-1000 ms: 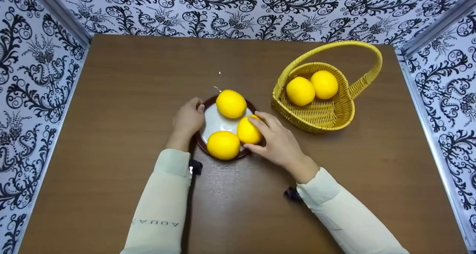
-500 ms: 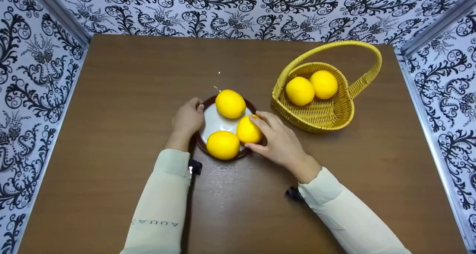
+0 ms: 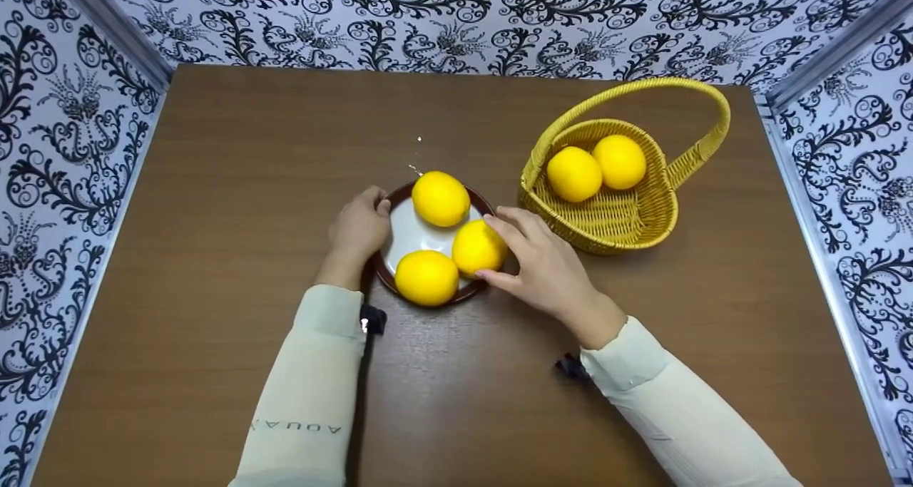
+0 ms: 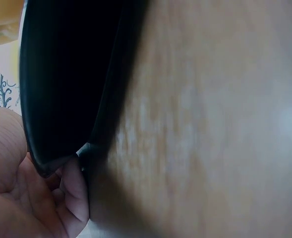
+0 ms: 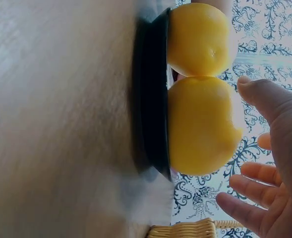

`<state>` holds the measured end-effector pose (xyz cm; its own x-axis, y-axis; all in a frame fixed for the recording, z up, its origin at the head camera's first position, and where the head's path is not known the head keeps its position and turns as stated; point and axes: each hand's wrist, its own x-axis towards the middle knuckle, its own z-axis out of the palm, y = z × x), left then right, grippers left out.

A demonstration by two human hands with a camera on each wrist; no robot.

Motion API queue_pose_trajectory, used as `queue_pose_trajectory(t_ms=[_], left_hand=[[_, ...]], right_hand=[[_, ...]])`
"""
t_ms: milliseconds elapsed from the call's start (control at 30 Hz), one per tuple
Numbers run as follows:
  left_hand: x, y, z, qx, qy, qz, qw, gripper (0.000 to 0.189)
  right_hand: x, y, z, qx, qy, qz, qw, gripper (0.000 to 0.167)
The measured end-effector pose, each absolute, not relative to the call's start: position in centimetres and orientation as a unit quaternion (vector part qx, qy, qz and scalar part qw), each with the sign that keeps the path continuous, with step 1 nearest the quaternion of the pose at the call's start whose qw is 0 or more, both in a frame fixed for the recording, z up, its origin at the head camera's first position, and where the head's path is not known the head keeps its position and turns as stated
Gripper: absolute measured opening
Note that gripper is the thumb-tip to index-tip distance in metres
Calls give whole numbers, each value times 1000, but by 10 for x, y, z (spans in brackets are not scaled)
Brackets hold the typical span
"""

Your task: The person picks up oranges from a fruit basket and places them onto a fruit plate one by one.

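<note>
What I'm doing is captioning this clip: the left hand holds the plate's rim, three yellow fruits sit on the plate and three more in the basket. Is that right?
Not three: the head view shows two yellow fruits in the basket. The rest stands: the left hand holds the plate by its rim, with three yellow fruits on it.

Both forearms (image 3: 303, 391) angled inward, left hand (image 3: 360, 224) with bent fingers, right hand (image 3: 548, 264) spread, thumb apart.

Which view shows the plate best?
The head view: it shows the plate from above, white inside and brown rim. The left wrist view shows part of its dark outside; the right wrist view, its dark side.
</note>
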<state>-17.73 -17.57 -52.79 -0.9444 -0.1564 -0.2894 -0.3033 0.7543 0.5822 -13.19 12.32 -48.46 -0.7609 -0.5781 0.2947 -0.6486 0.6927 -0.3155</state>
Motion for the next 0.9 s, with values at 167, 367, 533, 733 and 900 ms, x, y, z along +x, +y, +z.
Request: queue_pose_trajectory(t_ms=[167,367,533,733,900], left_hand=[[-177,-176,-528,-123,930,330,108,26],[-176,-177,-527,-128,928,333,107,25],[-175,-177,-526,-128,928,333,111,24],[-176,-176,-525,-130,926,336,114,26],[-176,-174,-525,-129,926,334,116,27]], right_hand=[[-133,127,-480,337,-913,207,96,73],[-136,130,-475,339,-910,208,116,73],[-139,134,-472,338,-906,210,143,73],[-143,141,-466,326,-907,214,156,72],[-148,146,-461,303,-913,230,144,73]])
